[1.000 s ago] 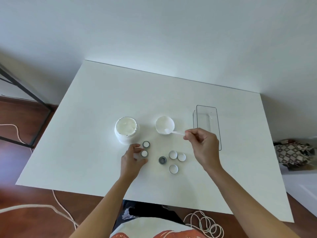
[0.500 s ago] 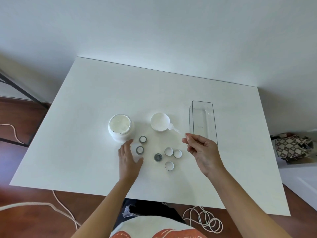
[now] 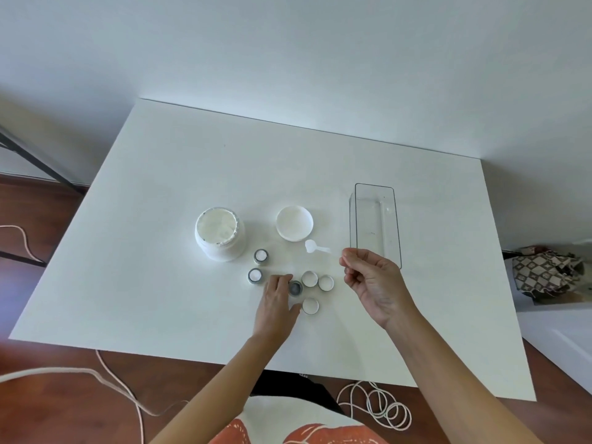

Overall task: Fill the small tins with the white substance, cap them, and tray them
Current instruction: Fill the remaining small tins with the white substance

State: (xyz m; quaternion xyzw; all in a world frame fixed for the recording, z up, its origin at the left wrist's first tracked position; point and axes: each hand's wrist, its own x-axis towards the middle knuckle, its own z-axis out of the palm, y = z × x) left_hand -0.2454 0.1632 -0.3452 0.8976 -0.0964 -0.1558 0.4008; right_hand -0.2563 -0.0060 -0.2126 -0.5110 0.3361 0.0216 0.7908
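Nearest, the left hand (image 3: 277, 299) rests on the table (image 3: 160, 251), grip loose beside the dark, unfilled tin (image 3: 295, 287); the right hand (image 3: 373, 280) hovers, grip apart, holding nothing. Three caps (image 3: 310, 278) lie loose. Two tins (image 3: 255, 275) look filled, uncapped. Beyond: scoop (image 3: 315, 246), open jar (image 3: 219, 233) of white substance, tray (image 3: 374, 222) bare.

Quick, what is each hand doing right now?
Left hand: open, fingers by the dark tin, gripping nothing.
Right hand: empty, fingers loosely curled.

Bright, even daylight (edges bowed)
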